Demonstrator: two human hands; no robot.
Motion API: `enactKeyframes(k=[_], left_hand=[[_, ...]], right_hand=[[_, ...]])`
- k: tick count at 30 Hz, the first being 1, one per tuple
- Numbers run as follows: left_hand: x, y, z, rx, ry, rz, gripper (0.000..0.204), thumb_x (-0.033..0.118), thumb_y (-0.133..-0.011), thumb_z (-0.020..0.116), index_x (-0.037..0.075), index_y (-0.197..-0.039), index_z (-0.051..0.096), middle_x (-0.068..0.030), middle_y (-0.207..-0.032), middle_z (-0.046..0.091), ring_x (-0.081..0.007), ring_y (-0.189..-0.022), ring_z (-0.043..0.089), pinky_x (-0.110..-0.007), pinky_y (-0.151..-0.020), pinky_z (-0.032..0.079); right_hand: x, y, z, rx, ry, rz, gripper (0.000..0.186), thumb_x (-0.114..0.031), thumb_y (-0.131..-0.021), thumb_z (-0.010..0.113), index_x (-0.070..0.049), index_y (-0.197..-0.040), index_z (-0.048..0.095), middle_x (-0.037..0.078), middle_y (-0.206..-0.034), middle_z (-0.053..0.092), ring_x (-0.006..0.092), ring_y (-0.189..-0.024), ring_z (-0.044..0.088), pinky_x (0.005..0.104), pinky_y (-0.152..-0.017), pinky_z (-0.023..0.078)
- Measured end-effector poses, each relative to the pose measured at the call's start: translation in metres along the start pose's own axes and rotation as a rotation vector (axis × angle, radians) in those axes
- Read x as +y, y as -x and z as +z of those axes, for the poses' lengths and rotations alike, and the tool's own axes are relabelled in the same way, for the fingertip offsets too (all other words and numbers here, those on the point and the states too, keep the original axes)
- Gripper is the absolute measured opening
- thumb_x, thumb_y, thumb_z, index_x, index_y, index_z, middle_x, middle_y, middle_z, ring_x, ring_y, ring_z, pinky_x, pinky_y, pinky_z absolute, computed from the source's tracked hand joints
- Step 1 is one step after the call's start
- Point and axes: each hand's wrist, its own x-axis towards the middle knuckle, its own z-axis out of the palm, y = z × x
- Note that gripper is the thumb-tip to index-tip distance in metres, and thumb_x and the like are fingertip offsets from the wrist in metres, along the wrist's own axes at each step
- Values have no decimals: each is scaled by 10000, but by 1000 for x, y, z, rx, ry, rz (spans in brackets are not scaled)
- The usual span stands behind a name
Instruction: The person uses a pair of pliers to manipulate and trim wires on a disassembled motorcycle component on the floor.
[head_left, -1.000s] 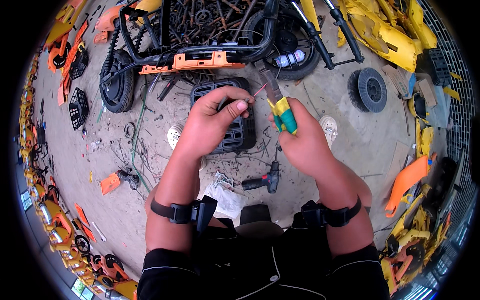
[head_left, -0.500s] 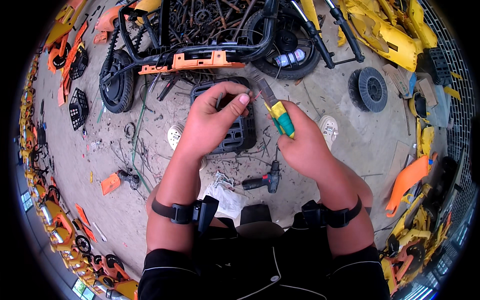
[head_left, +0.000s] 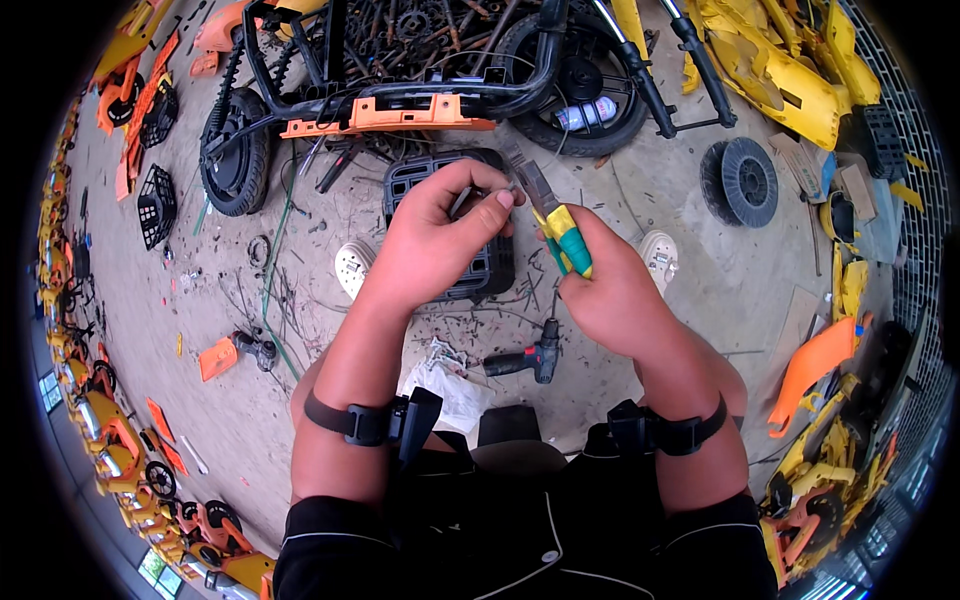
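My right hand (head_left: 608,290) is wrapped around the yellow and green handles of a pair of pliers (head_left: 566,236). The metal jaws point up and to the left, close to the fingertips of my left hand (head_left: 445,235). Thumb and forefinger of that hand are pinched together on a thin, wire-like piece, too small to make out fully. Below it, a black slatted plastic crate (head_left: 488,268) stands on the floor, partly hidden by the hand.
Ahead stands a black frame (head_left: 400,108) with an orange strip, wheels and a heap of rusty metal parts. A cordless drill (head_left: 540,354) and a white plastic bag (head_left: 447,392) lie near me. Grey spools (head_left: 748,184) and yellow panels (head_left: 770,70) are at right.
My left hand has shifted slightly right, its fingertips closer to the pliers' jaws. The right hand keeps its hold on the pliers, nearly unmoved.
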Motion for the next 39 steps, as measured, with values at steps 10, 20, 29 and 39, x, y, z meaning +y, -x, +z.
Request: enactKeyframes(k=[10, 20, 29, 39], left_hand=[[1, 1, 1, 54, -81, -34, 117, 130, -968, 681, 22, -964, 634, 40, -811, 564, -53, -718, 474, -234, -644, 414], [6, 2, 1, 93, -188, -37, 132, 118, -914, 696, 17, -864, 628, 55, -749, 528, -38, -696, 417, -238, -615, 378], [5, 2, -1, 74, -221, -24, 148, 94, -939, 677, 39, -829, 595, 77, -750, 494, -29, -720, 406, -232, -627, 350], [-2, 1, -6, 64, -240, -54, 64, 59, -904, 673, 16, -876, 635, 51, -793, 586, -24, -740, 463, -218, -647, 386]], right_hand=[[4, -1, 3, 5, 54, -35, 563, 72, -790, 489, -57, -1337, 517, 177, -1154, 646, 352, -1080, 639, 393, -944, 482], [1, -1, 4, -23, 51, 0, 527, 63, -796, 500, -56, -1310, 517, 176, -1122, 642, 356, -1058, 637, 403, -938, 483], [6, -1, 7, -25, 75, -33, 543, 74, -789, 495, -41, -1320, 511, 188, -1133, 642, 374, -1066, 633, 410, -945, 481], [8, -1, 7, -13, 209, -110, 566, 24, -808, 572, -6, -1365, 477, 251, -1296, 577, 455, -1166, 579, 488, -958, 484]])
